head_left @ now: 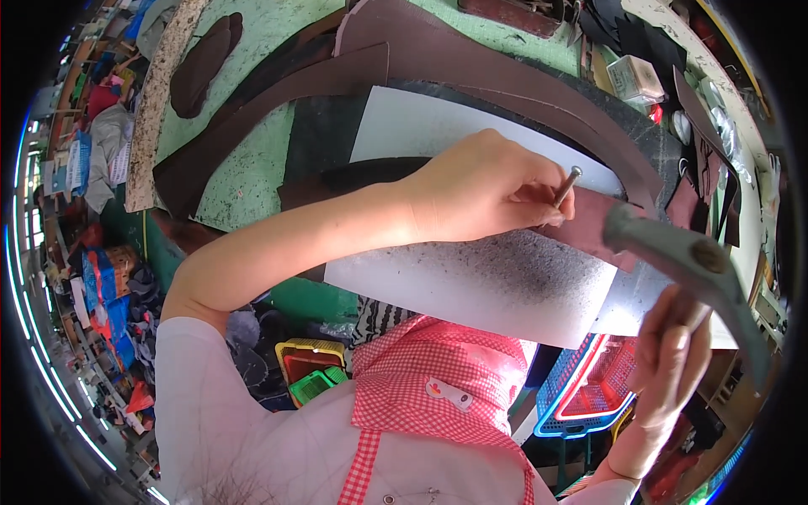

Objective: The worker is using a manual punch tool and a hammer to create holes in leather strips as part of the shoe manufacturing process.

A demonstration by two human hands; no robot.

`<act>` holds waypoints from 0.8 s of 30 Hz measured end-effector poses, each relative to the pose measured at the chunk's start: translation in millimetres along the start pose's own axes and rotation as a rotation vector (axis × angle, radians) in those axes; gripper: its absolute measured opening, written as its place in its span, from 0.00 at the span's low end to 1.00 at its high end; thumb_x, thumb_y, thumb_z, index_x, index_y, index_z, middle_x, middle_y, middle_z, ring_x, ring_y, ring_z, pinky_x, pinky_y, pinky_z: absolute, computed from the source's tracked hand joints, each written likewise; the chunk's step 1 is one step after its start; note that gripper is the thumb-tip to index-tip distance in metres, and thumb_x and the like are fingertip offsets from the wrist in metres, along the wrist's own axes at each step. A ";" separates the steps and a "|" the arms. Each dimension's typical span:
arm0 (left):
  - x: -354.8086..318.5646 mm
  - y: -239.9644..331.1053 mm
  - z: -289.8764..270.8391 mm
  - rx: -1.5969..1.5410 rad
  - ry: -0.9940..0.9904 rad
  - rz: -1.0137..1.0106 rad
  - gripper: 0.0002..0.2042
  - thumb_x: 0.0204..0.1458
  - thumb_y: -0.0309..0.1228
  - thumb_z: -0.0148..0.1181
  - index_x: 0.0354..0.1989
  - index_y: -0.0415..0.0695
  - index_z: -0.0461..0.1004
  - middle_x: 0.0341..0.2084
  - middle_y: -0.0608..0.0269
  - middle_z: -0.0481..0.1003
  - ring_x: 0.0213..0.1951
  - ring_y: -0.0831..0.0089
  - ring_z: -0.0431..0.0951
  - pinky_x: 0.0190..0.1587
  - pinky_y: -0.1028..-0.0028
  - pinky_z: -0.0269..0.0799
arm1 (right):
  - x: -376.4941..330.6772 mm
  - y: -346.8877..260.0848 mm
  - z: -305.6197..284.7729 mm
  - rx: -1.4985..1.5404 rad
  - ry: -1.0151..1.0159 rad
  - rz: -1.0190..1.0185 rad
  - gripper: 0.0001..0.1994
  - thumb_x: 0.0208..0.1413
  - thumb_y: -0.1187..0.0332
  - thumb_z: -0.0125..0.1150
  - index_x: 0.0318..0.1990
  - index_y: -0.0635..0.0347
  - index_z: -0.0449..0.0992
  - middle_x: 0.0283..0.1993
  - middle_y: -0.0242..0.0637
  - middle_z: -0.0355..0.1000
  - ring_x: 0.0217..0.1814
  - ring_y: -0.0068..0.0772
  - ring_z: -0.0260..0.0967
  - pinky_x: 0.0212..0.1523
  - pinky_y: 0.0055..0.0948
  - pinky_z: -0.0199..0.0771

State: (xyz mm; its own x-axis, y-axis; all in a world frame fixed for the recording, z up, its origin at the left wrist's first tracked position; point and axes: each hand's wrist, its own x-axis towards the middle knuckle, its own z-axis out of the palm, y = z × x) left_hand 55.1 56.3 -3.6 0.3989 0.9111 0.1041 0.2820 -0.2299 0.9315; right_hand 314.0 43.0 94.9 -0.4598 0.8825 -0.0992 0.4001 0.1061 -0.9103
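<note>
My left hand (492, 187) is closed in a pinch around a slim metal punch (569, 185), which leans with its top end up and to the right. The punch's lower tip is hidden by my fingers, over a dark reddish-brown leather piece (593, 225). That piece lies on a white sheet (471, 286) speckled with dark marks. To the right, my right hand (673, 349) is wrapped around the handle of a hammer (707, 257). The hammer's worn metal head hangs in front of the leather, its striking face a little right of the punch and apart from it.
Large curved brown leather pieces (497, 80) lie across the green tabletop (252, 164), with a small stack of cut pieces (206, 63) at the far left. A clear box (635, 80) stands at the far right. Below the table edge are blue and red plastic baskets (581, 387).
</note>
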 end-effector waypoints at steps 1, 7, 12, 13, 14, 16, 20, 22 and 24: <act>0.1 -0.6 -0.5 -0.052 0.000 -0.027 0.07 0.51 0.26 0.62 0.38 0.40 0.77 0.31 0.62 0.81 0.34 0.72 0.83 0.38 0.79 0.76 | 5.8 -6.9 -2.2 0.057 -0.045 -0.014 0.20 0.64 0.54 0.50 0.40 0.68 0.66 0.23 0.34 0.63 0.17 0.17 0.56 0.19 0.16 0.57; -5.3 0.8 1.7 0.249 0.037 0.193 0.09 0.49 0.28 0.63 0.39 0.43 0.78 0.30 0.63 0.81 0.32 0.66 0.82 0.34 0.75 0.75 | 17.5 -9.8 -17.8 -0.158 -0.269 0.061 0.19 0.63 0.54 0.52 0.35 0.66 0.68 0.25 0.36 0.66 0.23 0.19 0.62 0.24 0.18 0.61; -3.8 -4.5 -2.9 0.023 0.015 0.012 0.08 0.49 0.28 0.63 0.39 0.45 0.78 0.30 0.64 0.80 0.30 0.63 0.81 0.32 0.73 0.74 | -27.2 24.6 -10.5 -0.032 0.143 0.112 0.23 0.65 0.48 0.44 0.36 0.64 0.63 0.21 0.28 0.56 0.15 0.12 0.45 0.15 0.15 0.42; -3.5 -5.0 -2.6 -0.082 0.028 -0.019 0.07 0.50 0.28 0.62 0.38 0.45 0.78 0.30 0.64 0.80 0.30 0.64 0.81 0.32 0.73 0.75 | -29.2 25.7 -16.2 0.071 0.149 0.114 0.25 0.64 0.46 0.43 0.34 0.65 0.62 0.19 0.27 0.55 0.15 0.13 0.44 0.15 0.15 0.42; -4.0 -4.8 -2.2 -0.077 0.040 0.024 0.06 0.52 0.29 0.61 0.38 0.45 0.78 0.30 0.65 0.80 0.30 0.65 0.81 0.33 0.74 0.75 | -27.1 20.3 -19.2 0.088 0.185 0.056 0.27 0.64 0.44 0.42 0.32 0.66 0.61 0.17 0.27 0.53 0.14 0.14 0.44 0.15 0.15 0.42; -5.7 -4.3 -1.0 0.065 0.043 0.097 0.06 0.52 0.30 0.61 0.38 0.46 0.78 0.30 0.66 0.80 0.30 0.65 0.81 0.33 0.74 0.75 | -13.3 6.7 -22.7 0.544 -0.157 -0.043 0.13 0.56 0.64 0.55 0.43 0.64 0.68 0.25 0.36 0.66 0.24 0.27 0.61 0.26 0.25 0.59; -11.2 -1.0 -3.7 0.325 0.022 0.139 0.06 0.51 0.31 0.62 0.37 0.46 0.77 0.29 0.65 0.80 0.30 0.65 0.81 0.33 0.73 0.75 | -4.6 -2.4 -5.4 -0.281 -0.110 -0.004 0.16 0.61 0.56 0.48 0.39 0.62 0.65 0.22 0.31 0.59 0.21 0.20 0.55 0.22 0.20 0.51; -10.1 -1.7 -8.0 0.025 0.000 0.018 0.06 0.54 0.28 0.61 0.38 0.42 0.76 0.28 0.61 0.79 0.34 0.69 0.82 0.37 0.75 0.76 | -14.0 6.3 -2.0 -0.149 0.079 0.042 0.23 0.65 0.48 0.41 0.36 0.63 0.62 0.18 0.27 0.53 0.17 0.13 0.47 0.17 0.15 0.43; -7.8 -2.0 -11.2 -0.074 -0.027 -0.034 0.06 0.55 0.27 0.59 0.39 0.40 0.76 0.30 0.59 0.79 0.36 0.70 0.82 0.40 0.75 0.77 | -28.7 19.6 -15.2 0.040 0.162 0.069 0.22 0.65 0.49 0.42 0.35 0.63 0.62 0.19 0.29 0.54 0.17 0.15 0.49 0.18 0.16 0.46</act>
State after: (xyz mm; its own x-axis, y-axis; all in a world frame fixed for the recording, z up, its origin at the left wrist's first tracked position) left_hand 41.6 53.5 -2.4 0.4140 0.9080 0.0637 0.2311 -0.1725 0.9575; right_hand 347.0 26.7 85.9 -0.2976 0.9495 -0.0994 0.3930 0.0270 -0.9191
